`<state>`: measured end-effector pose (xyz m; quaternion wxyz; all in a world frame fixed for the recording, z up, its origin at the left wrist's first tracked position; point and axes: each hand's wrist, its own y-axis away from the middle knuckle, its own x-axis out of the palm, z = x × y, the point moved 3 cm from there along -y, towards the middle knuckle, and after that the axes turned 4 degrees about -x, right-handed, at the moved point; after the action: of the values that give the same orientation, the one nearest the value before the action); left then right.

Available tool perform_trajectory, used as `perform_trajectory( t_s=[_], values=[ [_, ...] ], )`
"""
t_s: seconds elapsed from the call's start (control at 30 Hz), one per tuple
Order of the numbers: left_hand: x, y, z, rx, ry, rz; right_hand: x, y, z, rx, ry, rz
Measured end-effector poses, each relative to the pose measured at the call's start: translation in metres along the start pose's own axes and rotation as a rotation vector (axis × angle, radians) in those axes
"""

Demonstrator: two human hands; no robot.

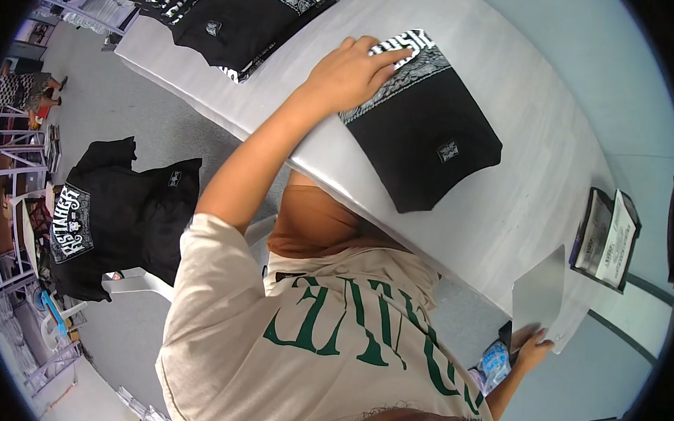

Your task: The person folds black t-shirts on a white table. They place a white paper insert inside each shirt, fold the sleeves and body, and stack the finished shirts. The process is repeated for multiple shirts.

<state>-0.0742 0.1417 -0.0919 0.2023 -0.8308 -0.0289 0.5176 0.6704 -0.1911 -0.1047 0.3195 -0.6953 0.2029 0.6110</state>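
A folded black T-shirt (421,123) lies on the pale table (520,208), its neckline end reaching the near edge. It has a paisley band with white lettering at the far end and a small chest patch. My left hand (350,74) rests on that printed end, fingers spread over the band, gripping nothing. Off to the right, my right hand (532,351) holds a thin, flat grey board (538,295) by its lower edge. The board stands tilted over the table's right end. Some fingers of my right hand are hidden behind it.
Overlapping folded black shirts (244,22) lie at the table's far left. Another black T-shirt (136,217) hangs over a white chair (144,283). A black holder with papers (604,241) stands at right, near a plastic bag (494,364). Metal racks (10,165) and a person (29,91) are far left.
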Motion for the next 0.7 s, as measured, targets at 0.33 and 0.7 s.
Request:
perform_trajectory(
  t_s=[0.33, 0.7],
  values=[
    [-0.064, 0.172, -0.060, -0.506, 0.113, -0.102, -0.078, 0.107, 0.380, -0.753, -0.923, 0.687],
    [-0.039, 0.231, -0.034, -1.016, 1.310, -0.370, -0.084, 0.115, 0.597, -1.249, -0.701, 0.760]
  ],
)
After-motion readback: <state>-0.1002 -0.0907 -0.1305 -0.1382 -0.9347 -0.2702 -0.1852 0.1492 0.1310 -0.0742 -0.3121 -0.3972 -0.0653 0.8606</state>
